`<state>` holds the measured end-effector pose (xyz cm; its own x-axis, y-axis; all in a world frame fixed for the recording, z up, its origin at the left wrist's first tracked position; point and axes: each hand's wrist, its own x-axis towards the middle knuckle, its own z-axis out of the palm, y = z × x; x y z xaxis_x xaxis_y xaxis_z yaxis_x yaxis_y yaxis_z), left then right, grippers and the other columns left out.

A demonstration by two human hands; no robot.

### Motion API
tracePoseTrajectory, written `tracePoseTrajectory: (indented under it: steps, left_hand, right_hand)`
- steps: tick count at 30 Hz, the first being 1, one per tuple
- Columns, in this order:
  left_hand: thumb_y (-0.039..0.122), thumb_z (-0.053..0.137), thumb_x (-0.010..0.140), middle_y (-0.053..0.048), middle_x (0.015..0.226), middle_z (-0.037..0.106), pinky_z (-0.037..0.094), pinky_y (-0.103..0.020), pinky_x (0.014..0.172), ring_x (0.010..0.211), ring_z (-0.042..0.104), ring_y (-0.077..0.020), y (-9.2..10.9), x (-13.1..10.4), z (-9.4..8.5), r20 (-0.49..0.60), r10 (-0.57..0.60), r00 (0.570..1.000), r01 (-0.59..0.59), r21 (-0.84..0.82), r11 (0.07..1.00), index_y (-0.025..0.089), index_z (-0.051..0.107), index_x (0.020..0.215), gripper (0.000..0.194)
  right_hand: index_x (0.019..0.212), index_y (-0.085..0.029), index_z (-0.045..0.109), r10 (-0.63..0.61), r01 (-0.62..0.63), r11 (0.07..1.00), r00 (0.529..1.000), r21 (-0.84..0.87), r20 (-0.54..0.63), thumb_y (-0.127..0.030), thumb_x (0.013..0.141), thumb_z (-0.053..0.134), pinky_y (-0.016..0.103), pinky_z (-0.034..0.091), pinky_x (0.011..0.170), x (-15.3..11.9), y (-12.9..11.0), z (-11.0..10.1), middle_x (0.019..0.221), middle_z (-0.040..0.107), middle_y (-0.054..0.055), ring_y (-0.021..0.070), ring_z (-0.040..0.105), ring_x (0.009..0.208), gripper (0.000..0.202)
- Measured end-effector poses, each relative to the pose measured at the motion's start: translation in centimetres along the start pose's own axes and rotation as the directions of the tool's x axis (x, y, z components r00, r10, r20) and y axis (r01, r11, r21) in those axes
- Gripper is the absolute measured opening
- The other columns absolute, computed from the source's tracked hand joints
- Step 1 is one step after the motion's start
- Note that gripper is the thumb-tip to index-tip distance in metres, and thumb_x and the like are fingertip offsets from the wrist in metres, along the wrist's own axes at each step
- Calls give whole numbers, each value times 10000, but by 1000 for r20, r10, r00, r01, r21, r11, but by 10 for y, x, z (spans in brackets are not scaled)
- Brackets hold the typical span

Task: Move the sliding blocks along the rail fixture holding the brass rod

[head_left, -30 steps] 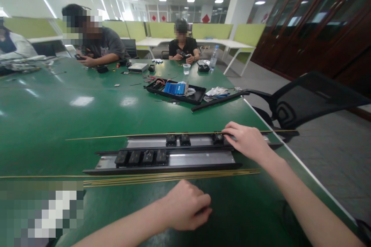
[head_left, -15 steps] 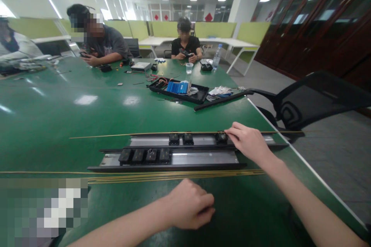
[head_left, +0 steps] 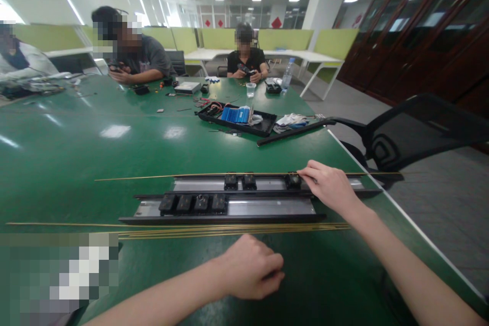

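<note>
My right hand (head_left: 330, 186) pinches a long thin brass rod (head_left: 145, 178) at the right end of the rear metal channel (head_left: 267, 183). The rod runs along the far edge of that channel, past three black blocks (head_left: 293, 181); the rightmost block is beside my fingertips. In front lies a second channel (head_left: 267, 207) with several black blocks (head_left: 184, 203) in its left half. Several more rods (head_left: 229, 230) lie along its near side. Closer to me, my left hand (head_left: 254, 267) rests curled over the green table, fingers folded; whether it holds anything is hidden.
Beyond the channels are a black tray (head_left: 263, 125) with a blue part, white gloves (head_left: 292, 121), a black bar (head_left: 294, 133), a cup and a bottle. A chair (head_left: 424, 132) stands right. Several people sit across the table (head_left: 95, 153).
The view has shifted very slightly. Both hands keep nearly the same place, with the right one still pinching the rod.
</note>
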<state>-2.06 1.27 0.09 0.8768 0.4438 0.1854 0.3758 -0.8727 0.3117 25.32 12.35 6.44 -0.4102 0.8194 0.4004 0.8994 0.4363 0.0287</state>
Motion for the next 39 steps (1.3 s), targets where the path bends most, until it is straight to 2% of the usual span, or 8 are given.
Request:
tracePoseTrajectory:
  steps: [11, 20, 25, 32, 39]
  left_hand:
    - [299, 613, 927, 16, 669, 654, 293, -301, 486, 578, 617, -137, 1, 0, 0, 2, 2, 1000, -2, 4, 1000, 208, 528, 771, 199]
    - [288, 601, 934, 11, 666, 651, 325, -282, 499, 580, 620, -136, 3, -1, -3, -6, 2, 1000, -2, 4, 1000, 206, 524, 760, 207]
    - [297, 603, 932, 18, 665, 650, 316, -287, 493, 585, 624, -136, 3, -3, -3, -10, -2, 1000, 2, 7, 1000, 209, 526, 762, 206]
    - [310, 610, 931, 20, 664, 655, 301, -295, 480, 582, 626, -136, 2, -3, -1, -8, 0, 1000, 1, 26, 1000, 209, 535, 765, 209]
    - [320, 592, 949, 19, 681, 675, 343, -288, 491, 606, 657, -142, 2, -4, -2, 6, 2, 1000, -2, 35, 999, 208, 554, 788, 200]
  right_hand:
    - [963, -229, 772, -19, 19, 1000, 1000, -25, -2, -339, 1013, 430, 319, 388, 598, 0, 0, -3, 934, 731, 42, 161, 643, 706, 363]
    - [902, -231, 750, 7, -5, 995, 1000, 100, -22, -323, 969, 527, 307, 461, 663, 1, 2, -8, 952, 756, 32, 170, 688, 786, 251]
    - [869, -235, 740, -27, 25, 994, 1000, 102, 15, -316, 940, 563, 295, 453, 630, 2, 13, -15, 989, 757, 20, 139, 653, 699, 207]
    - [869, -239, 748, -25, 22, 996, 999, 87, 28, -316, 937, 557, 289, 436, 621, 1, 18, -16, 1011, 759, 22, 140, 658, 715, 217]
    - [857, -242, 746, -35, 33, 995, 999, 97, 20, -333, 934, 565, 283, 440, 616, 2, 21, -14, 1012, 759, 17, 146, 674, 753, 217]
